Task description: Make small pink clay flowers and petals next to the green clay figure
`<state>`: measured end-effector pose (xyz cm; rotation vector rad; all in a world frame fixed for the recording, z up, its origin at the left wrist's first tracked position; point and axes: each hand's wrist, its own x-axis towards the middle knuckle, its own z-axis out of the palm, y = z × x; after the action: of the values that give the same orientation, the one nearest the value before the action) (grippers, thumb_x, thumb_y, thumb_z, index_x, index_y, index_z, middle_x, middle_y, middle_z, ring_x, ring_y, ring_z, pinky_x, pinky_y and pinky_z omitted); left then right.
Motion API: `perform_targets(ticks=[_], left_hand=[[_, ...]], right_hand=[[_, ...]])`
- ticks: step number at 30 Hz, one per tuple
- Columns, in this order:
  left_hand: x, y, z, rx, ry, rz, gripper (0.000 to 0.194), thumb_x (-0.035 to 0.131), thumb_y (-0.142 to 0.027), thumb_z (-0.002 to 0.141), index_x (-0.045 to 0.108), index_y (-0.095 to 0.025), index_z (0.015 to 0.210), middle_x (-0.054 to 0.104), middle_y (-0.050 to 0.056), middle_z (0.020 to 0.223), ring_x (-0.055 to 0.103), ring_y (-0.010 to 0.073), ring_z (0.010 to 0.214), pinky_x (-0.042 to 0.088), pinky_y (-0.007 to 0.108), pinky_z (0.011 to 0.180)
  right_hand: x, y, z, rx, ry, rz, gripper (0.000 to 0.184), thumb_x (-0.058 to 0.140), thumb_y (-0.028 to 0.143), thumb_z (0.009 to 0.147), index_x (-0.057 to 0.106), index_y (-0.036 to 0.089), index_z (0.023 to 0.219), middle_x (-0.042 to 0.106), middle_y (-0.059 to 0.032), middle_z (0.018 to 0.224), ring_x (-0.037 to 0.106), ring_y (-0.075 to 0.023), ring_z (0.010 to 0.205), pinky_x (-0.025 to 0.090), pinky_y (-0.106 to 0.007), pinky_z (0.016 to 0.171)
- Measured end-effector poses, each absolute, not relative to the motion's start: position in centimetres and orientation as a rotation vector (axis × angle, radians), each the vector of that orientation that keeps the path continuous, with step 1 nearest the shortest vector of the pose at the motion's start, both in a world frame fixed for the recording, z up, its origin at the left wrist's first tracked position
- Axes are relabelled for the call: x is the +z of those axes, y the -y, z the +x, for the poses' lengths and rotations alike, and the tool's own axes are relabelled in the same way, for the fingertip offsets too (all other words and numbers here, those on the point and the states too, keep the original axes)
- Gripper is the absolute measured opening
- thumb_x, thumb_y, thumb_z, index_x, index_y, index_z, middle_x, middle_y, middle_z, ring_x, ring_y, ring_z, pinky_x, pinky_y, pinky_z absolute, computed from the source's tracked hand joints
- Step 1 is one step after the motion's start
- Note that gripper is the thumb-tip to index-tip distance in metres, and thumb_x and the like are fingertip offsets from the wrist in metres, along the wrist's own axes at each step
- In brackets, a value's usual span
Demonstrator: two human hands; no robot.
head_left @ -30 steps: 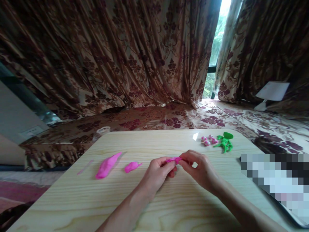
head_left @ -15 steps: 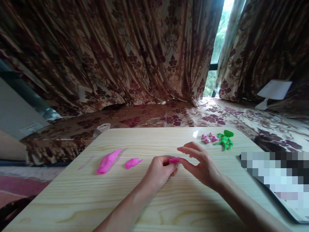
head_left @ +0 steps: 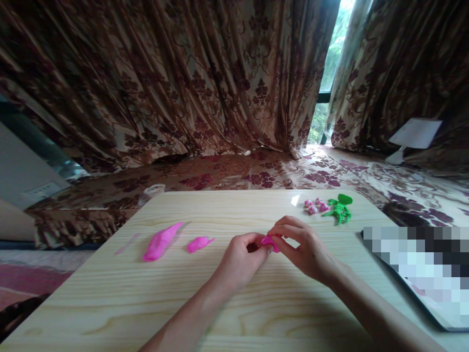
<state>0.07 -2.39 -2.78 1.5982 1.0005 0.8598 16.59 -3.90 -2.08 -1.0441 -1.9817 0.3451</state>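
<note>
Above the middle of the table, a small flattened piece of pink modelling clay (head_left: 270, 243) is pinched between my two hands. My left hand (head_left: 245, 254) grips it from the left with thumb and fingers. From the right, my right hand (head_left: 302, 244) presses its thumb and fingertips on the clay's edge. To the left lie a small pink clay lump (head_left: 198, 244) with a thin tail and a larger tapered pink clay mass (head_left: 161, 242). A thin pale pink strip (head_left: 127, 244) lies farther left.
Several pink-and-white clay balls (head_left: 312, 210) sit at the back right of the wooden table (head_left: 146, 303), beside a green clay figure (head_left: 341, 209). A tablet-like device (head_left: 421, 283), partly pixelated, stands at the right edge. Behind are a white lamp (head_left: 414, 134) and patterned curtains (head_left: 220, 73).
My right hand's fingers have closed from a spread pose onto the pink clay, which now shows folded between both hands. The view has shifted slightly.
</note>
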Motion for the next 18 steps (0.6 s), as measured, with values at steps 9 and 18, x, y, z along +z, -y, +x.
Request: perform_targets(ticks=[9, 18], left_hand=[[-2.9, 2.45, 0.01, 0.908, -1.032, 1.708, 0.014, 0.054, -0.022, 0.073, 0.066, -0.014, 0.073, 0.06, 0.001, 0.066, 0.05, 0.0126, 0.063, 0.037, 0.023, 0.06], [-3.05, 2.58, 0.05, 0.917, -0.961, 1.645, 0.019, 0.054, -0.03, 0.077, 0.067, -0.015, 0.079, 0.061, 0.001, 0.067, 0.052, 0.0124, 0.063, 0.039, 0.022, 0.061]], right_hand=[[-2.0, 3.95, 16.74, 0.335, 2.023, -1.021, 0.015, 0.054, 0.022, 0.084, 0.066, 0.021, 0.092, 0.062, -0.0045, 0.084, 0.057, -0.0142, 0.078, 0.046, -0.027, 0.071], [-1.93, 3.78, 17.1, 0.273, 2.024, -0.988, 0.015, 0.055, 0.024, 0.083, 0.066, 0.02, 0.093, 0.062, -0.0058, 0.084, 0.057, -0.0149, 0.077, 0.046, -0.028, 0.068]])
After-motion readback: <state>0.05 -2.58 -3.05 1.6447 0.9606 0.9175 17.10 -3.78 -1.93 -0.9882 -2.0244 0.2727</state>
